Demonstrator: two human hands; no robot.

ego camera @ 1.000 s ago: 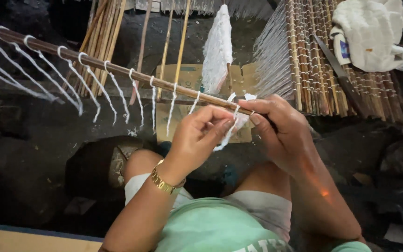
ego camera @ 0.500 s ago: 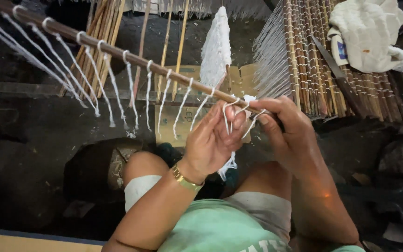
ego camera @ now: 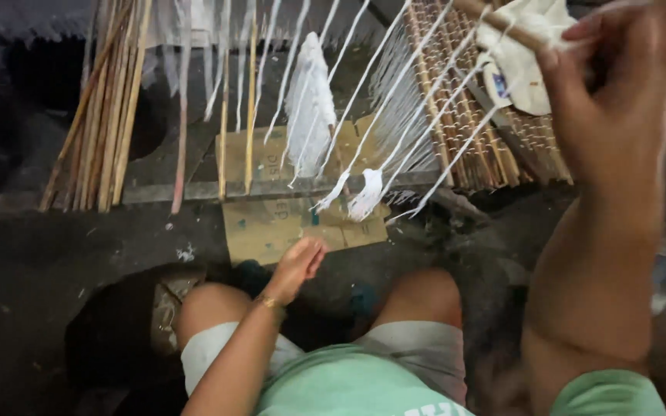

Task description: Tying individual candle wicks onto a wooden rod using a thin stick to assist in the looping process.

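Right hand [ego camera: 607,108] raised high at top right, closed around rod [ego camera: 502,23] end — white strings [ego camera: 395,131] hung slack below it, over cardboard [ego camera: 271,223]. Left hand [ego camera: 296,266] open, empty, low near knee. Rod probably light, stiff; strings soft, tangle-prone — best gripped by rod.

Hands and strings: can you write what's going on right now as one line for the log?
right hand: raised, gripping stick | white strings: hanging from it | left hand: low, empty, over cardboard

Brown wooden rod [ego camera: 502,25] raised high, white strings [ego camera: 395,108] dangling.
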